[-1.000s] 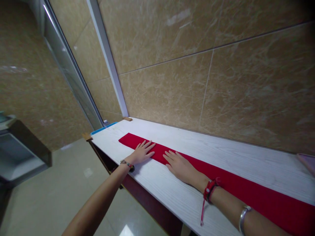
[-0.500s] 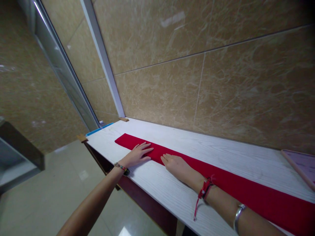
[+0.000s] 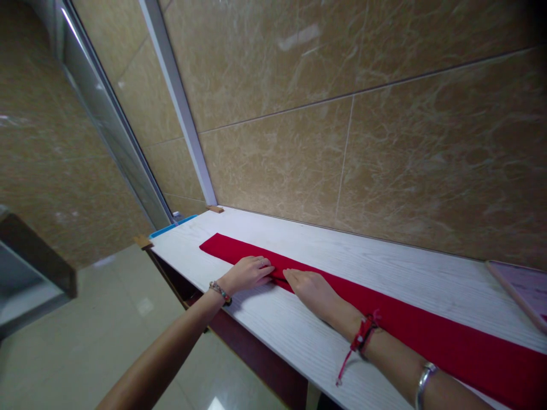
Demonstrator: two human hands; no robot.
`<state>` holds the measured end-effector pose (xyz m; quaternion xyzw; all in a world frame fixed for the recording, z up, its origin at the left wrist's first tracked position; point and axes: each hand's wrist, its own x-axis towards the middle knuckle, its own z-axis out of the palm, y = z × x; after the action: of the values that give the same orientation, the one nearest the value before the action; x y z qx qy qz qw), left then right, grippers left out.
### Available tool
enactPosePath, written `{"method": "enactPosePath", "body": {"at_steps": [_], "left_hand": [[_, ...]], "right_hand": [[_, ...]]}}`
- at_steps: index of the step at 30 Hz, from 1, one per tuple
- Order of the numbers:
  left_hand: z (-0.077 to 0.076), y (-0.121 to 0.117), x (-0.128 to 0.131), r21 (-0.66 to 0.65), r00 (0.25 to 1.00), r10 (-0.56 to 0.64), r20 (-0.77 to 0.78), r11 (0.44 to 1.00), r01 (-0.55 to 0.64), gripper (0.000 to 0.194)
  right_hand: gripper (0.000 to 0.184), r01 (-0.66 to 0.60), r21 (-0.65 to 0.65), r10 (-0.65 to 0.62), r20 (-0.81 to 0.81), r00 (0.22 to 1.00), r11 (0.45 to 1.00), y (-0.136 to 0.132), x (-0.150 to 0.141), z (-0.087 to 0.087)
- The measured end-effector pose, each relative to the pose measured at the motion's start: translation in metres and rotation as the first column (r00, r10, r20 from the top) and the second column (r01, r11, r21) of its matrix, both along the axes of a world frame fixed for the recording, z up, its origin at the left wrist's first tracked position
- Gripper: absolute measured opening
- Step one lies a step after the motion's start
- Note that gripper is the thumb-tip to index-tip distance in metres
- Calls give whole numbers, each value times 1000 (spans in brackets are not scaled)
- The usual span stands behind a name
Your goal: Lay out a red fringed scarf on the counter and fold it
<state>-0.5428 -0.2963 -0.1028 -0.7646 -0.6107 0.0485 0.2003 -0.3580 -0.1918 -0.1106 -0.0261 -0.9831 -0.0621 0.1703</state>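
A long strip of folded red cloth point(image 3: 410, 319) lies along the white table point(image 3: 171, 239). At its near edge my left hand point(image 3: 249, 273) has its fingers curled and closed on the fabric. Between the hands this edge is slightly raised, and a dark gap shows under the upper layer. My right hand point(image 3: 314, 290) rests on the cloth just to the right, its fingers stretched out side by side and pointing left. The right thumb is hidden beneath the hand. A beaded bracelet circles the left wrist; a red cord and a silver bangle are on the right arm.
A phone or tablet point(image 3: 519, 293) in a pink case lies at the table's right. Beyond the left end sits a blue tray point(image 3: 173, 226), near small wooden blocks point(image 3: 215, 209) at the corners. A marbled tile wall point(image 3: 277, 165) runs along the back.
My left hand has slid right toward the other hand, and its spread fingers have curled onto the cloth's edge, which is now lifted. The right hand has shifted slightly right, its fingers straighter.
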Motion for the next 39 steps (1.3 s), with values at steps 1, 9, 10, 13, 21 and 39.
{"method": "enactPosePath", "body": {"at_steps": [1,9,10,13,21,39], "left_hand": [[0,-1,0,6,1000,7,-3,1000,-7,28],[-5,-12,-5,-28,999,30,26,999,-29,33],[-5,-13,-5,-30,998,38,42,999,-36,34],[-3,-12,-1,-20,992,48,120,999,-46,34],[-7,12,52,-179,958,35,284,984,17,49],[-8,38,119,-268,945,91,313,963,-4,46]], "right_hand": [[31,-6,-3,6,-10,1000,1000,0,1,-1],[36,-97,31,97,-1,995,995,5,7,-20],[38,-93,25,93,-4,996,995,6,9,-22],[43,-61,-6,61,-18,998,998,11,17,-28],[45,60,-106,-46,136,990,993,28,90,-21],[53,361,-193,-328,184,927,912,50,239,-19]]}}
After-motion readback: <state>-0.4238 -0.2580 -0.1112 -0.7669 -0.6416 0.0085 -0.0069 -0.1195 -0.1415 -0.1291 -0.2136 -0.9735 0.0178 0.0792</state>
